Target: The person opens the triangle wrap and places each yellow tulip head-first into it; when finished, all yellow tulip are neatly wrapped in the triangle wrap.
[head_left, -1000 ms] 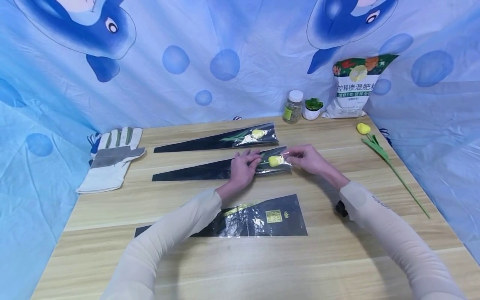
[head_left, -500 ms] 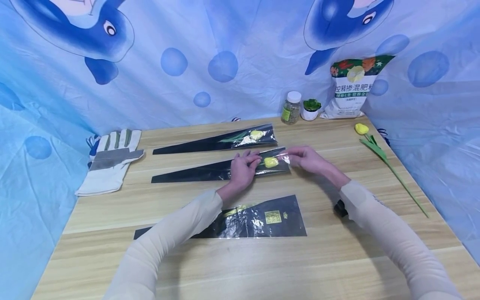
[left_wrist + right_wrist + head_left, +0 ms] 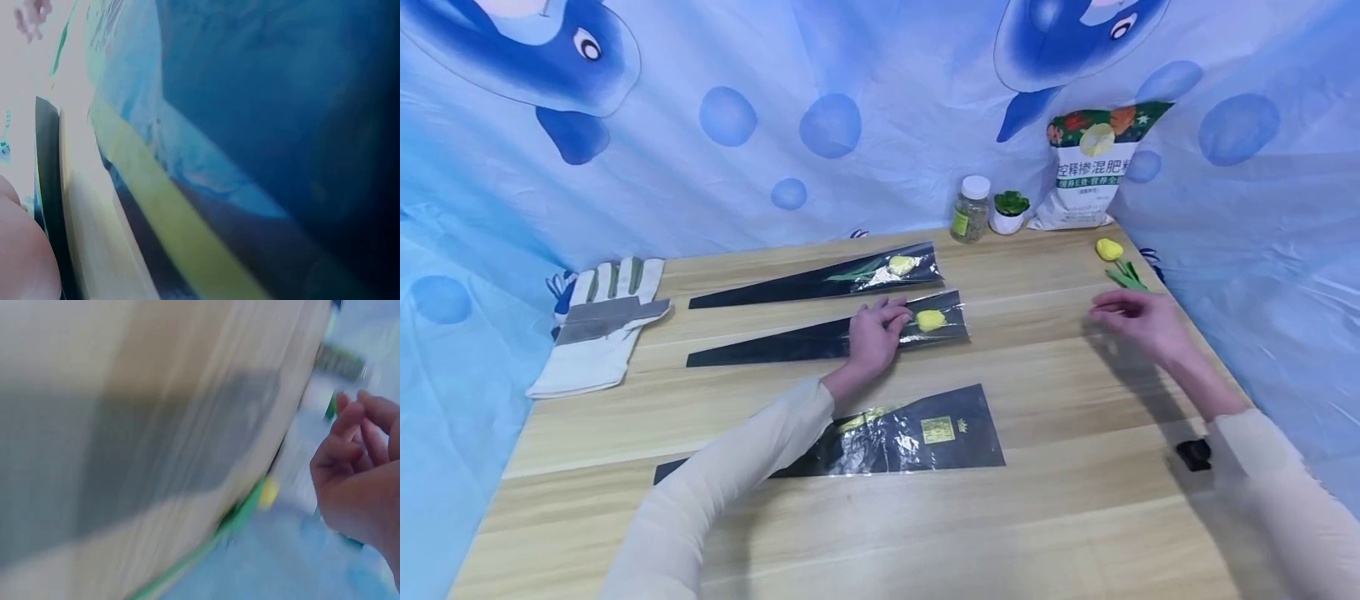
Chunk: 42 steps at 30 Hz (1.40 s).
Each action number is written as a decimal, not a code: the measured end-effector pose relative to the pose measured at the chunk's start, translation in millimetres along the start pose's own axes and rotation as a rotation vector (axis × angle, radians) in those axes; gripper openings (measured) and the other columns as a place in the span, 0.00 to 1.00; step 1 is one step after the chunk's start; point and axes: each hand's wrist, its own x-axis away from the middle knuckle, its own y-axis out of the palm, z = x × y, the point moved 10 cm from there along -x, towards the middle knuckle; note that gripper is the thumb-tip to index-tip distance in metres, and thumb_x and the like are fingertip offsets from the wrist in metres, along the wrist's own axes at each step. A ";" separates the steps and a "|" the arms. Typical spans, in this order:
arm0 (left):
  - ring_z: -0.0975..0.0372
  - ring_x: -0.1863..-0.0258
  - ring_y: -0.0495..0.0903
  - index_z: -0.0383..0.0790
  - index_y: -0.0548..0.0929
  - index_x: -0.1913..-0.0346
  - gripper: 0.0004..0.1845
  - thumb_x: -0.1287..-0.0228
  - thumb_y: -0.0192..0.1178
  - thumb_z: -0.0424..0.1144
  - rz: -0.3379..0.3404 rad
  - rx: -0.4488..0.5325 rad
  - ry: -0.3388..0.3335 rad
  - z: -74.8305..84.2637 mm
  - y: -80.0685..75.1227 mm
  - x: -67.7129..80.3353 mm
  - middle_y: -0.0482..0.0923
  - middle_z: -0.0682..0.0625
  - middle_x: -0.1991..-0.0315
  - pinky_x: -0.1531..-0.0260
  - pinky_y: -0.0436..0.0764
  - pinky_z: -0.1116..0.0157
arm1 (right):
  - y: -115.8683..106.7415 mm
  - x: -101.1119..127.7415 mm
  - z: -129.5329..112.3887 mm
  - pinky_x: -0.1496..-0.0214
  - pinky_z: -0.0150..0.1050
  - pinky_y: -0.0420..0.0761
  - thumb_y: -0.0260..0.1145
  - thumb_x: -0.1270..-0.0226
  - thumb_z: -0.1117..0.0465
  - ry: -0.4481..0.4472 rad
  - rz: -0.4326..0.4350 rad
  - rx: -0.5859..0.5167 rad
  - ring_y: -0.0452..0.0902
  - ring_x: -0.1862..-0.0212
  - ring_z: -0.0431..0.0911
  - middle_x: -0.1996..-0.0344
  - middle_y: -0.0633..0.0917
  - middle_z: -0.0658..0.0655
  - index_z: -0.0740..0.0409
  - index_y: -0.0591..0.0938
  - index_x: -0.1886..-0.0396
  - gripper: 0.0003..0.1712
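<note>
In the head view, a yellow tulip (image 3: pixel 931 320) lies inside a clear-fronted black flower sleeve (image 3: pixel 775 345) in the middle of the table. My left hand (image 3: pixel 874 335) is on this sleeve just below the bloom, thumb and forefinger pinching it and covering part of the stem. My right hand (image 3: pixel 1138 323) hovers over the right side of the table, fingers loosely bent with nothing in them. Beyond it lies a loose tulip (image 3: pixel 1108 249), its stem mostly hidden by the hand and arm. The right wrist view shows the same bent fingers (image 3: pixel 350 440) near the blurred green stem (image 3: pixel 181 565).
Behind lies another sleeve (image 3: pixel 745 297) with a tulip in it; nearer me is a flat sleeve (image 3: pixel 977 442) with a gold label. Gloves (image 3: pixel 598 329) lie at left. A jar (image 3: pixel 972 210), small potted plant (image 3: pixel 1009 212) and fertilizer bag (image 3: pixel 1086 179) stand along the back.
My right hand has left the sleeve's open end and moved right, towards the loose tulip. The yellow bloom has slid slightly deeper into the sleeve. My left hand stays on it.
</note>
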 end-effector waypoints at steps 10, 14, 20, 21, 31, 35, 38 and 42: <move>0.42 0.38 0.74 0.34 0.90 0.63 0.04 0.38 0.68 0.31 -0.025 -0.010 -0.020 -3.7 2.4 -1.8 0.83 0.42 0.48 0.30 0.58 0.43 | -61.5 25.4 57.6 0.76 0.25 0.73 0.68 0.33 0.65 0.103 0.136 0.255 0.67 0.73 0.20 0.66 0.87 0.62 0.74 0.83 0.52 0.15; 0.42 0.38 0.74 0.34 0.90 0.63 0.03 0.38 0.69 0.31 -0.022 -0.007 -0.029 -4.7 3.3 -2.1 0.83 0.42 0.48 0.30 0.57 0.44 | -67.2 25.4 64.8 0.74 0.24 0.70 0.67 0.34 0.67 0.108 0.173 0.324 0.63 0.74 0.16 0.60 0.85 0.74 0.74 0.83 0.53 0.15; 0.42 0.38 0.74 0.33 0.90 0.63 0.04 0.38 0.69 0.31 -0.017 -0.011 -0.029 -4.9 3.0 -1.8 0.83 0.42 0.49 0.30 0.58 0.44 | -70.2 22.4 74.7 0.55 0.43 0.67 0.65 0.34 0.67 0.136 0.183 0.358 0.65 0.70 0.22 0.57 0.84 0.73 0.73 0.82 0.51 0.15; 0.42 0.38 0.74 0.33 0.90 0.62 0.04 0.38 0.69 0.31 -0.016 -0.010 -0.029 -4.8 2.8 -1.7 0.83 0.42 0.49 0.30 0.58 0.44 | -69.8 21.8 76.8 0.53 0.48 0.66 0.66 0.34 0.67 0.145 0.174 0.357 0.69 0.68 0.27 0.58 0.84 0.73 0.73 0.82 0.51 0.15; 0.41 0.38 0.74 0.33 0.90 0.63 0.04 0.38 0.69 0.31 -0.012 -0.007 -0.029 -5.1 3.3 -2.3 0.84 0.41 0.49 0.30 0.58 0.43 | -65.2 19.6 90.2 0.65 0.40 0.68 0.66 0.34 0.64 0.191 0.118 0.423 0.78 0.64 0.55 0.63 0.85 0.71 0.71 0.82 0.52 0.16; 0.41 0.38 0.74 0.34 0.90 0.64 0.03 0.38 0.69 0.31 -0.010 -0.016 -0.032 -5.5 3.2 -2.5 0.84 0.42 0.49 0.31 0.58 0.43 | -64.8 17.6 89.6 0.72 0.33 0.68 0.66 0.36 0.66 0.162 0.132 0.438 0.76 0.70 0.46 0.66 0.86 0.69 0.72 0.83 0.55 0.14; 0.41 0.39 0.75 0.33 0.90 0.64 0.04 0.38 0.69 0.31 -0.009 -0.020 -0.019 -4.1 2.9 -2.4 0.84 0.41 0.50 0.31 0.59 0.42 | -64.7 17.4 88.3 0.72 0.33 0.68 0.66 0.36 0.66 0.153 0.132 0.438 0.76 0.70 0.46 0.67 0.86 0.69 0.73 0.83 0.56 0.14; 0.41 0.39 0.75 0.32 0.90 0.62 0.04 0.37 0.68 0.31 -0.019 -0.027 -0.009 -2.4 3.2 -2.0 0.84 0.41 0.50 0.32 0.60 0.42 | -64.5 17.8 87.0 0.69 0.36 0.69 0.65 0.36 0.66 0.157 0.129 0.438 0.78 0.68 0.51 0.68 0.86 0.69 0.74 0.83 0.56 0.14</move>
